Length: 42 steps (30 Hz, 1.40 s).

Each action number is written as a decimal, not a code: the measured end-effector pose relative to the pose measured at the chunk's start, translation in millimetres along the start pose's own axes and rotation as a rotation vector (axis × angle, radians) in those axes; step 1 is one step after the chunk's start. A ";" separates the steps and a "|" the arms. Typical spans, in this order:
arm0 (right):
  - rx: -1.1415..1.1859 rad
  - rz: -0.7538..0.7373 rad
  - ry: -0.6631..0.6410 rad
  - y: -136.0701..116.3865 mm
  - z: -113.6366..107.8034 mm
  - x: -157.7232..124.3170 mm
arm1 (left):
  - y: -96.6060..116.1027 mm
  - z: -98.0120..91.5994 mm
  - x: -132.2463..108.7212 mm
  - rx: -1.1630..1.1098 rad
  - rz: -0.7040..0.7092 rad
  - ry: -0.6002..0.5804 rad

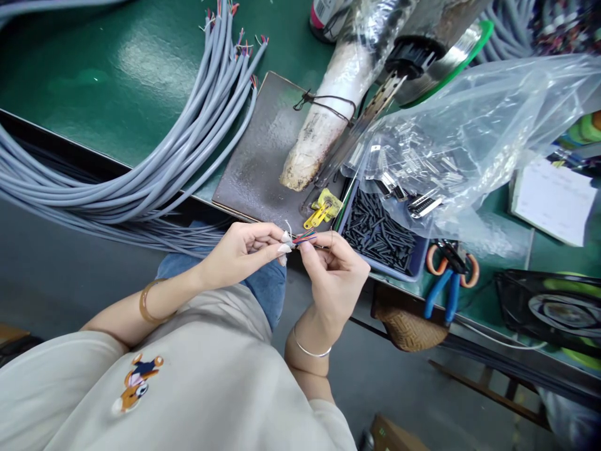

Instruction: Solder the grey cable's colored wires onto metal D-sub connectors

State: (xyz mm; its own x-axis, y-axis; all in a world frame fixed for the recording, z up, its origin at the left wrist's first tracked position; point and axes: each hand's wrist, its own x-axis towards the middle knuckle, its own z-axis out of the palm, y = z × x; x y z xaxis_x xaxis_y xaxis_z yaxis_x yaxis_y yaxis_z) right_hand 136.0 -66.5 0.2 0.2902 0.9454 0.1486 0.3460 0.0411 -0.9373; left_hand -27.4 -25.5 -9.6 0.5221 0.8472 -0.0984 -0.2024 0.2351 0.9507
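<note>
My left hand (257, 249) pinches the end of a grey cable, much of which the fingers hide. Thin coloured wires (304, 238), red, blue and green among them, fan out from that end. My right hand (334, 266) closes its thumb and forefinger on these wires. A whitish strand (289, 225) sticks up beside the left fingertips. Just beyond both hands, a yellow clip-like piece (322, 210) lies on a dark board (263, 150). To the right of my right hand stands a blue bin (417, 266) holding many short black tubes (380, 235).
A bundle of grey cables (188, 138) with stripped ends curves over the left bench. A wrapped white pipe (319, 125) slants above the board. Metal connectors (413, 169) lie in a clear bag (507, 113). Blue-handled pliers (444, 291), paper (551, 200) and a black fan (558, 310) are at right.
</note>
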 end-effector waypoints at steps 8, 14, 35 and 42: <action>-0.037 0.055 0.000 -0.2 1.0 -1.8 | -3.8 0.6 -2.7 0.118 0.070 0.023; -0.025 0.048 -0.007 -0.1 3.7 -3.1 | 0.7 0.9 -1.9 -0.001 -0.006 0.040; 0.074 0.072 0.027 5.2 7.9 -1.8 | 5.7 -1.5 -0.1 -0.100 -0.086 0.052; -0.028 -0.008 0.016 2.8 10.7 -3.8 | 4.6 0.7 -1.3 -0.105 -0.164 0.077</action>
State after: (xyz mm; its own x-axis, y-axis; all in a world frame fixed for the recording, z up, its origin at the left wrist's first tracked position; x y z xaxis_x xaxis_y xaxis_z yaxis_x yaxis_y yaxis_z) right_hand 126.3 -66.6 -6.4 0.3018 0.9396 0.1614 0.3734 0.0393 -0.9268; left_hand -28.4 -25.8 -4.9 0.4910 0.8264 -0.2755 -0.2069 0.4178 0.8847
